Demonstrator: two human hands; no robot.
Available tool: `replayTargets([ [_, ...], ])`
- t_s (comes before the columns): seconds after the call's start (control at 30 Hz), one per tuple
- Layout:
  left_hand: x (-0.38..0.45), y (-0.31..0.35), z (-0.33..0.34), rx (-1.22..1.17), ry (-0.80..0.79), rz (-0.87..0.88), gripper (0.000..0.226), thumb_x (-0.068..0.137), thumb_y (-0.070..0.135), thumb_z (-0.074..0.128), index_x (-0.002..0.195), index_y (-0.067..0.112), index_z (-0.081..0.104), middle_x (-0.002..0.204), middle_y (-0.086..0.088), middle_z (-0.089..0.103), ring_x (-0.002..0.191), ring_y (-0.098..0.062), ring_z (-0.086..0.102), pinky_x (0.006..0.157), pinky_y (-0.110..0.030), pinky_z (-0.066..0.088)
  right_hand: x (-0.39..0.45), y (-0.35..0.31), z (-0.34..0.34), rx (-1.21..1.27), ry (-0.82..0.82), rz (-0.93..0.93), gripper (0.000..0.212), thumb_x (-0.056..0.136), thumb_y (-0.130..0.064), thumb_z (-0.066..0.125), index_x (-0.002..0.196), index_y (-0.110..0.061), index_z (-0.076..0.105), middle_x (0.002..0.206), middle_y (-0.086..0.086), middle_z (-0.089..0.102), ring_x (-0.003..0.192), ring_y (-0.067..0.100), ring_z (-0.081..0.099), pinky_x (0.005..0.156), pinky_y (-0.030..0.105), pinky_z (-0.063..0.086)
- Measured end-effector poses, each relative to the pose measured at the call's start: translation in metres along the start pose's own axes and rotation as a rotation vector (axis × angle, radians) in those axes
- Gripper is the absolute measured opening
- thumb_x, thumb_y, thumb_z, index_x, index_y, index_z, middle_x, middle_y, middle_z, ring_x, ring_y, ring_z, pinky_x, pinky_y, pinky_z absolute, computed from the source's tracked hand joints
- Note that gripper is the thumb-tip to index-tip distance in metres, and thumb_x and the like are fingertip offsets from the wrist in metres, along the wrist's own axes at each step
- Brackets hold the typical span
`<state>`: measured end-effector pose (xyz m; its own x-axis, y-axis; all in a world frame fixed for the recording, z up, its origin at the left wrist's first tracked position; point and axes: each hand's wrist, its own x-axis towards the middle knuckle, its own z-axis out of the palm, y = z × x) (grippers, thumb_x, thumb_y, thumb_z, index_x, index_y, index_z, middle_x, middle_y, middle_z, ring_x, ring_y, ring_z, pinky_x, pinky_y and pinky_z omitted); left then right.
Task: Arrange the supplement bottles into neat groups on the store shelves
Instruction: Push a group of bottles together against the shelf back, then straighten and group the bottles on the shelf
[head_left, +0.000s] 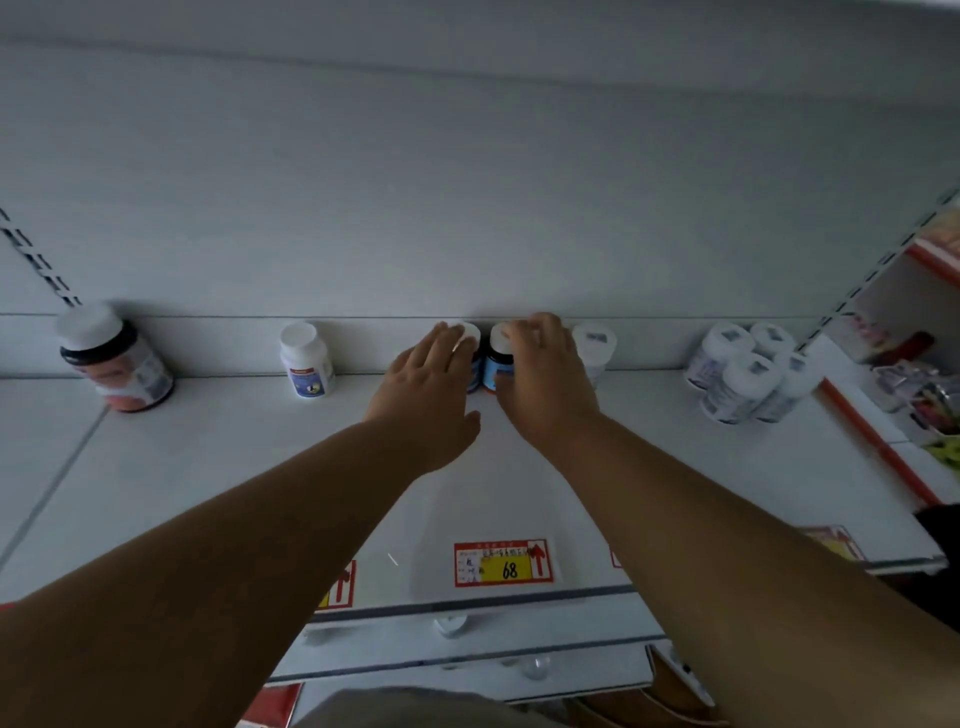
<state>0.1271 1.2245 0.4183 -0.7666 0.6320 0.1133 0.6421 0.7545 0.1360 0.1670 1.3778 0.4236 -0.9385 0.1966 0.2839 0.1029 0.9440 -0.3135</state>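
White metal shelving fills the view, and on the deep white shelf board (218, 467), against the back wall, stand two small dark bottles with white caps, side by side and almost touching. The right one, a dark bottle with a blue label (497, 358), is held by the right hand (545, 379), whose fingers curl over its cap and side. The left one (470, 345) is mostly hidden behind the left hand (431, 389), whose straight fingers rest flat on its cap.

Such bottles are probably rigid plastic, light and smooth, so I think they slide easily but can tip; holding low on the body seems safer than the cap.

Further left stand a white pill bottle (306, 361) and a large dark jar with white lid (114, 358). To the right are a single white-capped bottle (595, 345) and a cluster of white bottles (748, 369). A red and yellow price tag (503, 564) marks the front edge.
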Motion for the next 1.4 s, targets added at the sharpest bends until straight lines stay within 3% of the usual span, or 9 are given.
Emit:
replayTargets([
  [0.23,-0.080,0.007,-0.006,-0.075,0.021,-0.161,0.080,0.090,0.050,0.054,0.154,0.022,0.014,0.162,-0.002,0.011,0.148,-0.023,0.013,0.119,-0.042,0.017,-0.035,-0.029,-0.021,0.107,-0.008,-0.179,0.044,0.089,-0.024,0.069,0.127,-0.012,0.050,0.131,0.013,0.048,0.119,0.030,0.048,0.096,0.043,0.048],
  [0.37,-0.143,0.006,-0.012,-0.083,0.015,-0.335,0.077,0.090,0.049,0.054,0.153,0.026,0.018,0.161,0.000,0.014,0.147,-0.023,0.016,0.118,-0.041,0.019,-0.057,-0.067,-0.021,0.212,-0.141,-0.340,0.048,0.092,-0.031,0.065,0.133,-0.014,0.047,0.135,0.009,0.046,0.124,0.027,0.047,0.100,0.042,0.046],
  [0.5,-0.216,-0.001,-0.026,-0.058,0.073,-0.512,0.074,0.086,0.047,0.058,0.150,0.024,0.028,0.158,-0.001,0.025,0.144,-0.025,0.025,0.114,-0.043,0.026,-0.079,-0.129,-0.020,0.339,-0.203,-0.537,0.048,0.090,-0.027,0.067,0.131,-0.009,0.051,0.133,0.015,0.049,0.122,0.031,0.048,0.101,0.044,0.044],
  [0.6,-0.279,-0.011,-0.033,-0.036,0.057,-0.645,0.071,0.086,0.047,0.058,0.148,0.020,0.033,0.156,-0.003,0.029,0.141,-0.028,0.029,0.112,-0.046,0.030,-0.115,-0.188,-0.021,0.382,-0.278,-0.626,0.047,0.092,-0.030,0.065,0.133,-0.013,0.049,0.134,0.010,0.049,0.121,0.024,0.048,0.100,0.033,0.042],
  [0.7,-0.334,-0.030,-0.045,-0.033,0.127,-0.716,0.069,0.081,0.049,0.052,0.140,0.014,0.045,0.147,-0.009,0.043,0.131,-0.033,0.044,0.104,-0.047,0.040,-0.147,-0.247,-0.019,0.408,-0.335,-0.730,0.046,0.092,-0.033,0.063,0.133,-0.017,0.048,0.133,0.005,0.047,0.120,0.021,0.047,0.099,0.038,0.045],
  [0.83,-0.427,-0.078,-0.058,-0.028,0.148,-0.817,0.072,0.082,0.048,0.058,0.144,0.017,0.040,0.144,-0.005,0.046,0.129,-0.029,0.044,0.105,-0.043,0.038,-0.185,-0.345,-0.003,0.430,-0.394,-0.799,0.042,0.093,-0.034,0.062,0.131,-0.021,0.049,0.131,0.000,0.048,0.116,0.016,0.050,0.098,0.033,0.046],
  [1.07,-0.598,-0.174,-0.094,-0.035,0.103,-0.982,0.076,0.088,0.043,0.056,0.152,0.020,0.024,0.148,0.001,0.040,0.134,-0.022,0.039,0.106,-0.037,0.035,-0.262,-0.528,0.047,0.545,-0.529,-0.833,0.033,0.093,-0.032,0.063,0.123,-0.026,0.050,0.110,-0.012,0.047,0.094,0.004,0.048,0.074,0.014,0.036],
  [1.2,-0.639,-0.238,-0.109,-0.067,0.102,-0.992,0.076,0.090,0.043,0.054,0.154,0.022,0.018,0.148,0.002,0.039,0.133,-0.022,0.040,0.107,-0.037,0.036,-0.269,-0.591,0.074,0.494,-0.575,-0.839,0.041,0.093,-0.039,0.061,0.129,-0.029,0.045,0.113,-0.014,0.042,0.104,0.006,0.048,0.086,0.024,0.047],
  [1.4,-0.659,-0.352,-0.098,-0.111,0.094,-0.998,0.073,0.089,0.044,0.055,0.152,0.027,0.021,0.152,0.001,0.032,0.135,-0.023,0.037,0.106,-0.037,0.037,-0.246,-0.666,0.149,0.391,-0.665,-0.766,0.038,0.093,-0.039,0.062,0.127,-0.028,0.047,0.127,-0.007,0.043,0.115,0.012,0.048,0.093,0.034,0.048],
])
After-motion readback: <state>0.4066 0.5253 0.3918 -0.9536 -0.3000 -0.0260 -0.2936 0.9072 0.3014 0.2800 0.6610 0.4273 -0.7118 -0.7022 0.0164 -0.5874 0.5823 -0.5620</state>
